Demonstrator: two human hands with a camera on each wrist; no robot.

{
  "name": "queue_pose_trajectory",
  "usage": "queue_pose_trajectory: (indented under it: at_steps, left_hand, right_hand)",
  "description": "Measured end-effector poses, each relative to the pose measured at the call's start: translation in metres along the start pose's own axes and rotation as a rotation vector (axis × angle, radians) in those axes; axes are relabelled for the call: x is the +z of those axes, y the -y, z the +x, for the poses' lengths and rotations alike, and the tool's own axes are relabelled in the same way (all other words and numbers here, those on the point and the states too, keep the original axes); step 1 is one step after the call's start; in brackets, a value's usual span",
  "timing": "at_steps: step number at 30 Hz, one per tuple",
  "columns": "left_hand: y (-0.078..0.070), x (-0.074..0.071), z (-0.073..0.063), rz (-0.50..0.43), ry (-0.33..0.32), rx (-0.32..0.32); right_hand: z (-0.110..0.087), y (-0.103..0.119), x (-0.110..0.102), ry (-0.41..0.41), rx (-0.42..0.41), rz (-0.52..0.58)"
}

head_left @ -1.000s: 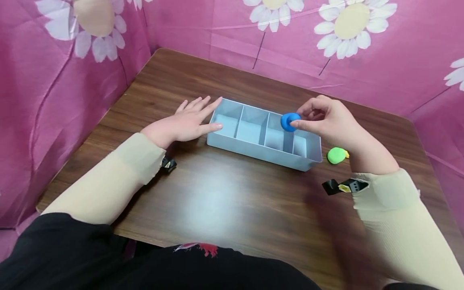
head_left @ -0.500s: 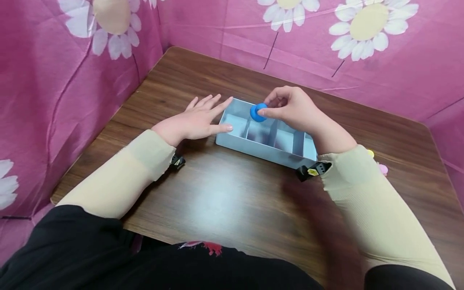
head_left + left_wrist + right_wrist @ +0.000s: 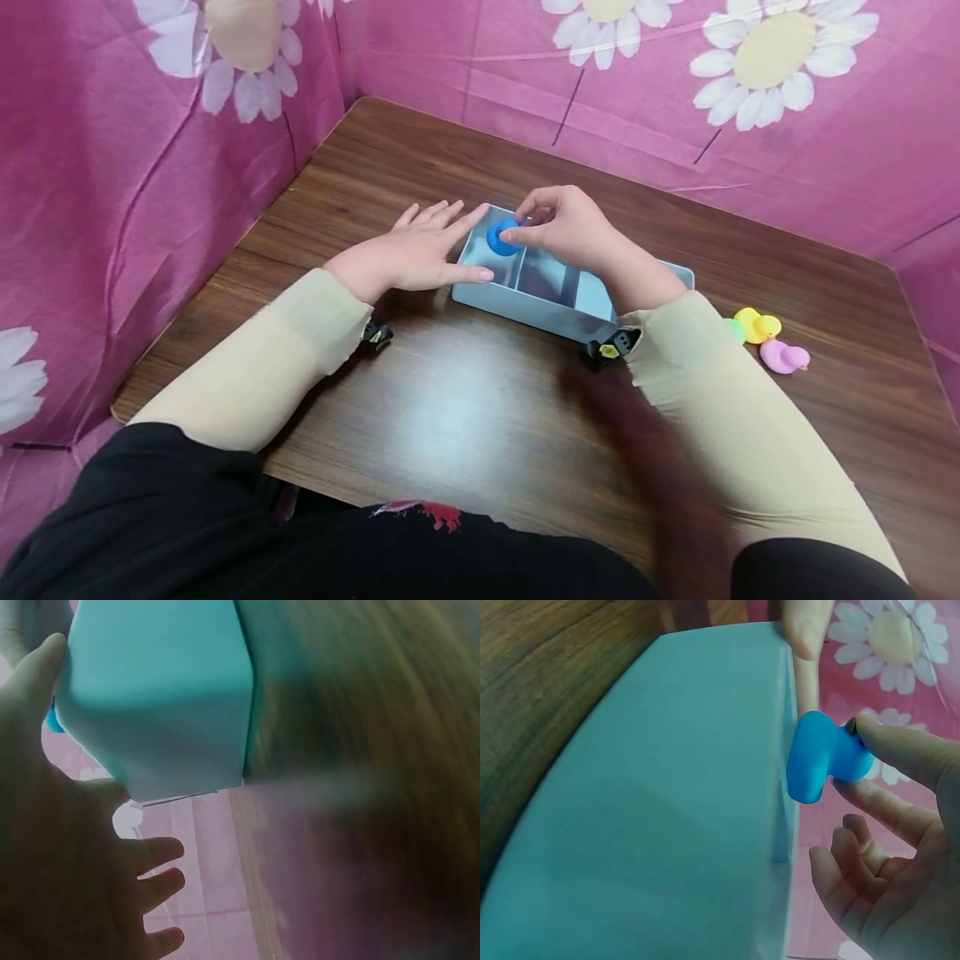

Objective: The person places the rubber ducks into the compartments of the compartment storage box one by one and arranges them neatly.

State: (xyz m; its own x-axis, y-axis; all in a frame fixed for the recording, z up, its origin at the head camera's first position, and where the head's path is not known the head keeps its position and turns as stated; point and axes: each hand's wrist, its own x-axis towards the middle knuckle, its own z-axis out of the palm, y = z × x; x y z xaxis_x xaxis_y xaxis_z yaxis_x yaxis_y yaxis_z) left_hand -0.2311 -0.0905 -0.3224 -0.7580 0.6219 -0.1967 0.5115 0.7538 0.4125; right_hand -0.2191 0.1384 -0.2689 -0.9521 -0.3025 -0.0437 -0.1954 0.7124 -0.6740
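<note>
A light blue divided box (image 3: 517, 310) lies on the table, its compartments in a row. Between thumb and forefinger my right hand (image 3: 573, 229) pinches a blue rubber duck (image 3: 502, 237) over the leftmost compartment. The right wrist view shows the duck (image 3: 817, 757) by the box's rim, with the other fingers loosely curled below. My left hand (image 3: 408, 258) is spread at the box's left end, its thumb and forefinger touching the rim. Seen from the left wrist, the fingers of that hand (image 3: 60, 817) are straight beside the box's end wall (image 3: 165, 712). My right forearm hides the box's right part.
To the right of the box stand a yellow duck (image 3: 756, 323), a pink duck (image 3: 784, 357) and a green one (image 3: 737, 330), partly behind my right sleeve. A pink flowered cloth (image 3: 450, 83) hangs behind the brown wooden table (image 3: 465, 400).
My right hand has carried the blue duck leftward across the box, from above its right compartments to the leftmost one. The left hand keeps its place on the rim. More ducks show now.
</note>
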Motion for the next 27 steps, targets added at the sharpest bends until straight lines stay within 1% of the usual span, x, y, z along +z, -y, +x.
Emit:
queue_pose_trajectory:
  at_steps: [5,13,19,27]
  left_hand:
    - [-0.001,-0.001,0.0,0.003,0.006,-0.003]
    - [0.001,0.0,0.0,-0.008,0.007,0.004]
    - [0.002,0.002,0.001,-0.009,-0.004,0.006]
    - [0.003,0.002,0.001,-0.017,0.0,0.004]
  right_hand:
    - [0.003,-0.004,0.009,0.033,0.058,-0.014]
    - [0.005,-0.008,0.017,0.046,0.14,-0.057]
    - [0.004,-0.011,0.021,0.036,0.175,-0.057]
    - [0.006,-0.012,0.028,0.03,0.209,-0.063]
